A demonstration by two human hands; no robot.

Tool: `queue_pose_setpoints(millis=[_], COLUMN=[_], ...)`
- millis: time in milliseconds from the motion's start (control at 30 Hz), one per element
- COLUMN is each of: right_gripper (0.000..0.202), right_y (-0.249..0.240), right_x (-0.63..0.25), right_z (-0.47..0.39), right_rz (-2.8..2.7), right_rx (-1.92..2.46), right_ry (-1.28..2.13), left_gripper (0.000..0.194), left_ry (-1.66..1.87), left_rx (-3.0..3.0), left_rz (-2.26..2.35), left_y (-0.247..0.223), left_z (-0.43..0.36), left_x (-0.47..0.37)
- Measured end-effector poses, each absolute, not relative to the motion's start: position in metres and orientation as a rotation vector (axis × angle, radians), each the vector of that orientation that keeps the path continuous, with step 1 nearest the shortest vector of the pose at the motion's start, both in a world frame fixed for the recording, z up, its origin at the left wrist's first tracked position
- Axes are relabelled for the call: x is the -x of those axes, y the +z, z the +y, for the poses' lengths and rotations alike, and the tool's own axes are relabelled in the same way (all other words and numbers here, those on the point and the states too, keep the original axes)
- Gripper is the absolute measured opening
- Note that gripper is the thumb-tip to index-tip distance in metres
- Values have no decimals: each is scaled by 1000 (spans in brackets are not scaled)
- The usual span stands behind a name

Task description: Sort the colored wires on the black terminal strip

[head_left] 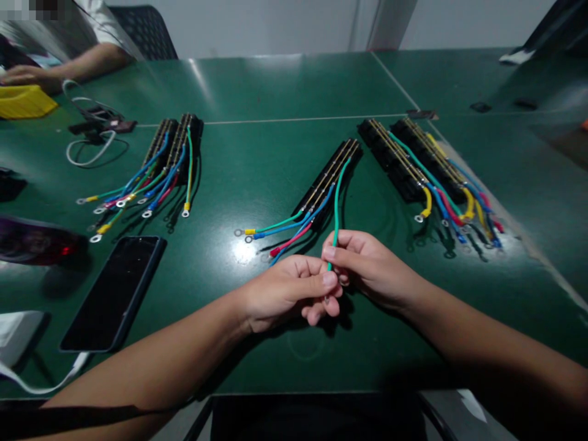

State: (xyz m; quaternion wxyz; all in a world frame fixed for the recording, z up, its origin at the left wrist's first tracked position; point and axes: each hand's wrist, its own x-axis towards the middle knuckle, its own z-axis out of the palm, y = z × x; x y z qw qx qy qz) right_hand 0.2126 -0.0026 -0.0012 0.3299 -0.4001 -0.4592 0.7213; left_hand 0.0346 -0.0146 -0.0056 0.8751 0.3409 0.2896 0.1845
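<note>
A black terminal strip with brass-coloured bars (325, 177) lies slanted at the middle of the green table. From its far end a green wire (337, 205) runs down to my hands. My right hand (362, 260) pinches this wire between thumb and fingers. Just below and left, my left hand (298, 291) is closed on the wire's lower end, with a small metallic tip showing by the fingers. Other wires, blue and red, spread left from the strip; a yellow-sleeved ring lug (249, 232) ends one of them.
Two wired strips (181, 147) lie at the left and two more (395, 159) at the right. A phone (113, 294) with a white cable, a white adapter (21, 337), a dark bottle (37, 240) and a yellow bin (25, 101) are at left. A person's arm (92, 64) rests beyond.
</note>
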Motion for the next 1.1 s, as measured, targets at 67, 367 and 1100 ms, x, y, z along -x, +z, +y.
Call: queue_pose_setpoints(millis=[67,367,1100], right_gripper=[28,24,24], right_y=[-1,-3,-1], right_x=[-213,-213,-212], right_z=[-3,-3,-3], right_rz=[-1202,-1219,-1209], right_rx=[1050,1048,1057], right_ry=[1885,1861,1873], left_gripper=[35,39,33], left_ry=[373,403,381], left_rx=[-712,-733,-687], left_rz=[605,651,619], left_y=[-6,-4,-3], left_z=[-14,-15,-15], left_x=[-35,-34,-36])
